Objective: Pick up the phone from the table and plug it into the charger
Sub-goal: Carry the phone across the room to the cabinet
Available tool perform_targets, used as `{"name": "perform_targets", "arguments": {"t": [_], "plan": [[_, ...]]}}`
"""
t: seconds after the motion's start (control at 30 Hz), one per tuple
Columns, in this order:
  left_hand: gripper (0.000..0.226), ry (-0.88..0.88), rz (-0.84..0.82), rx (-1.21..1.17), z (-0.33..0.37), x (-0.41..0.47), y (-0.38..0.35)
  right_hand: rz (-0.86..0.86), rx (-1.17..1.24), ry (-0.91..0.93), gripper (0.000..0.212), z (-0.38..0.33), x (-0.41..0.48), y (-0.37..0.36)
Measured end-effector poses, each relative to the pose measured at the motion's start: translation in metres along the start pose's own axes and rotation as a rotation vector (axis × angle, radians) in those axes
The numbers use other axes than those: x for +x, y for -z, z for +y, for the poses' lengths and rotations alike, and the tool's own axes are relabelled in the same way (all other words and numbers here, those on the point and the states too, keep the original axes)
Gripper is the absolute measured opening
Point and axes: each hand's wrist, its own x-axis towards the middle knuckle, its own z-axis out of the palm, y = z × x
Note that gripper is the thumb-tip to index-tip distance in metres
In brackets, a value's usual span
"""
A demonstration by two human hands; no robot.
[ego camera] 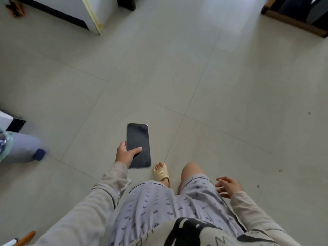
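A: What's underfoot?

B: A pale grey tiled floor (204, 77), big square tiles with thin dark joints running on the diagonal. Daylight washes over the far part of it, and a few small dark specks sit out to the right.

A: And round the edges of the room?

B: A white cabinet (95, 13) with a dark base stands at the top left. A wooden-framed piece of furniture (294, 20) shows in the top right corner. At the left edge a lavender bottle with a dark blue cap (26, 150) is blurred, and I cannot tell what it rests on.

A: Where is the phone?

B: The phone (139, 139) is up off any surface, dark screen facing the camera, carried in the left hand (125, 154). The thumb lies across the lower screen and the fingers wrap the left edge.

A: The other hand?

B: The right hand (229, 186) hangs beside the patterned shorts (168, 206), fingers loosely spread and holding nothing. One foot in a cream slipper (161, 172) is planted on a tile just below the phone
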Motion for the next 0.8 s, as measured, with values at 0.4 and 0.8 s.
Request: {"name": "perform_targets", "arguments": {"t": [0.4, 0.8], "plan": [[0.027, 0.031, -0.002, -0.055, 0.117, 0.095, -0.078, -0.030, 0.005, 0.008, 0.014, -0.157, 0.078, 0.032], [0.025, 0.223, 0.191, -0.101, 0.186, 0.158, -0.142, -0.168, -0.188, 0.250, 0.015, -0.399, 0.150, 0.086]]}}
